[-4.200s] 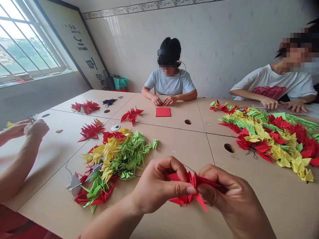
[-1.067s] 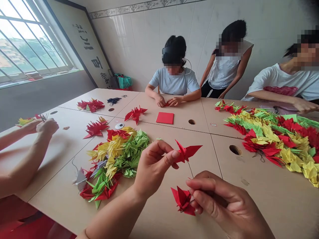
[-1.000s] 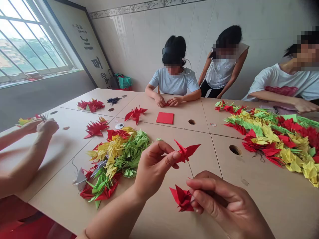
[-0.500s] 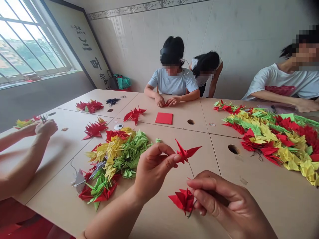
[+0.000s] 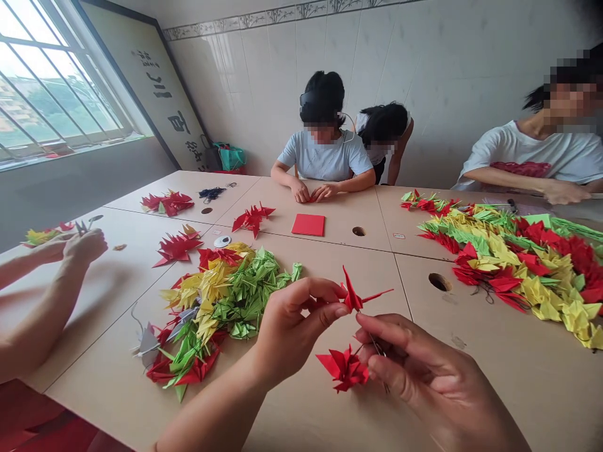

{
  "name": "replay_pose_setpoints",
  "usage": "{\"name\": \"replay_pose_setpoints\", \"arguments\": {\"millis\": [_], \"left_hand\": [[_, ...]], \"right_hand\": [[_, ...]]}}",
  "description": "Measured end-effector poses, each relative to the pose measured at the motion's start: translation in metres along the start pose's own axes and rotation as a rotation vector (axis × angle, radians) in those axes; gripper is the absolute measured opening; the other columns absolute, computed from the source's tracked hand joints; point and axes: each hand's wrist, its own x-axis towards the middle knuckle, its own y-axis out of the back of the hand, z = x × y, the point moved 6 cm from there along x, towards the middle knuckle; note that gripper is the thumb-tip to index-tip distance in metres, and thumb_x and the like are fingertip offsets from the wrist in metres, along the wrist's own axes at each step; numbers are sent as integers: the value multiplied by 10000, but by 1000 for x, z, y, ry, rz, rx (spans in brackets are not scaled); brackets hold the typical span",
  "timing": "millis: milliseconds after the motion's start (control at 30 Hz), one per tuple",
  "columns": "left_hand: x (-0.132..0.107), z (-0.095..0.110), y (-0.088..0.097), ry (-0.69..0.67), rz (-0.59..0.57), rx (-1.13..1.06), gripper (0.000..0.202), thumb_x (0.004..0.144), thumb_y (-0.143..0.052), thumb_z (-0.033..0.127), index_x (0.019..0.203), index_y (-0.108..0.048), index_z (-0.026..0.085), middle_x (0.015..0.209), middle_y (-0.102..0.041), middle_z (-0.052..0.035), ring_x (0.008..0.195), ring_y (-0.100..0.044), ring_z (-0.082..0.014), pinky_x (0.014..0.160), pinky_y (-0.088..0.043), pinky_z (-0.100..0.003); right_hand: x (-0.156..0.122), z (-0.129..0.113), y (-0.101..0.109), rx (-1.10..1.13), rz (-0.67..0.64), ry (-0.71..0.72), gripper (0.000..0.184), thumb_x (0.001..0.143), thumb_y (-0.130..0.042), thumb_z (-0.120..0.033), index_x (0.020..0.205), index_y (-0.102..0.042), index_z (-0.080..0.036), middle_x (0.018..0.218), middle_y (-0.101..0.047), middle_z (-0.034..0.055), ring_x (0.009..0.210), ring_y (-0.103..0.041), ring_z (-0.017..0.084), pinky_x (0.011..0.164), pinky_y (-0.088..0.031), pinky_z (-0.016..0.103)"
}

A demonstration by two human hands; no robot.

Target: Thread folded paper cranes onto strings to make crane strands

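Observation:
My left hand (image 5: 301, 323) pinches a red folded paper crane (image 5: 354, 295) by one side, its pointed tips sticking up and to the right. Just below the crane, my right hand (image 5: 419, 364) has thumb and fingers closed on a thin dark thread (image 5: 374, 342); whether a needle is among the fingers, I cannot tell. More red paper cranes (image 5: 343, 370) hang or lie in a bunch beside the right fingertips, partly hidden by them. Left of my left forearm lies a heap of green, yellow and red cranes (image 5: 221, 295).
Red paper sheets (image 5: 308, 224) are stacked mid-table, near a white round reel (image 5: 222, 241). Long rows of cranes (image 5: 527, 251) cover the right side. At left, a co-worker's hands (image 5: 85, 242) hold scissors-like metal. Other people sit or bend opposite. Round holes (image 5: 440, 282) pierce the tabletop.
The crane in my left hand has turned and shifted slightly right. My right fingers have risen close beneath it, and less thread shows between the hands.

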Motion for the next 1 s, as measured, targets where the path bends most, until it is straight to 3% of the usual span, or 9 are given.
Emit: {"name": "replay_pose_setpoints", "arguments": {"millis": [233, 367, 533, 700, 1000], "left_hand": [[0, -2, -4, 45, -48, -26, 105, 783, -643, 248, 737, -594, 167, 841, -677, -42, 721, -609, -120, 590, -484, -213], [1, -4, -6, 58, -59, -10, 109, 778, -647, 252, 739, -590, 169, 828, -677, -39, 742, -611, -131, 633, -483, -229], [3, -2, -4, 21, -40, 99, 70, 791, -630, 236, 766, -610, 174, 800, -663, -35, 764, -598, -141, 687, -474, -248], [2, 1, -1, -61, -9, 221, 81, 797, -622, 217, 872, -650, 202, 819, -642, -29, 794, -570, -141, 724, -463, -254], [-1, 1, -6, -99, -68, 224, 264, 827, -572, 171, 1069, -640, 252, 838, -649, -39, 779, -561, -145, 694, -482, -260]], "right_hand": [[2, 7, 3, -73, 121, -45, 222, 737, -669, -411, 805, -678, -200, 762, -680, 26, 599, -632, 133, 523, -581, 206], [3, 11, 2, -52, 127, -92, 244, 737, -664, -422, 818, -672, -192, 684, -664, 16, 548, -613, 125, 501, -582, 215], [5, 5, 2, -121, 109, 30, 240, 781, -620, -389, 917, -704, -210, 825, -696, 45, 617, -646, 130, 551, -577, 192], [5, 3, 5, -178, 172, 114, 189, 795, -610, -359, 875, -709, -220, 875, -690, 46, 663, -650, 137, 535, -566, 178], [3, 1, 8, -313, 290, 129, 188, 810, -590, -394, 826, -684, -232, 666, -654, -8, 497, -592, 104, 428, -511, 157]]}}
